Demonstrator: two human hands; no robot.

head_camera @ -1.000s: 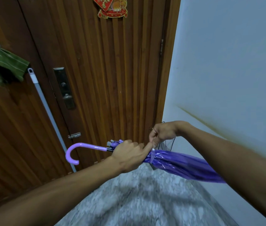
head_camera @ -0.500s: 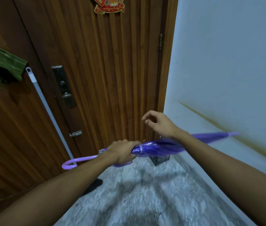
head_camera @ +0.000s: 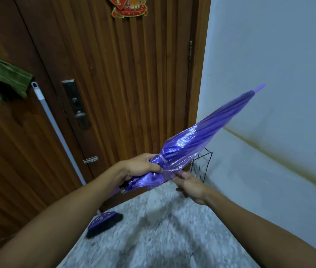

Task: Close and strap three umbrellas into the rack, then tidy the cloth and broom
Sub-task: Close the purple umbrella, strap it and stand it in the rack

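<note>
A closed purple umbrella (head_camera: 201, 136) slants up to the right, its tip near the white wall and a strap wound round its folds. My left hand (head_camera: 141, 166) grips it just below the strap; its handle is hidden behind my left forearm. My right hand (head_camera: 191, 183) is below the folds with fingers apart, fingertips touching the plastic. A black wire rack (head_camera: 204, 161) stands in the corner behind the umbrella. A green striped cloth (head_camera: 8, 79) hangs on the door at the left. A broom leans on the door, with a grey pole (head_camera: 56, 130) and a purple head (head_camera: 104, 221) on the floor.
A wooden slatted door (head_camera: 124, 84) with a metal lock plate (head_camera: 76, 104) fills the back. The white wall (head_camera: 279, 64) on the right carries a brown stain. A red ornament (head_camera: 129, 6) hangs at the door's top. The floor (head_camera: 163, 229) is grey speckled stone.
The umbrella swung from level to tip-up at the right, and its handle dropped out of sight. My right hand let go of the strap and came down under the folds.
</note>
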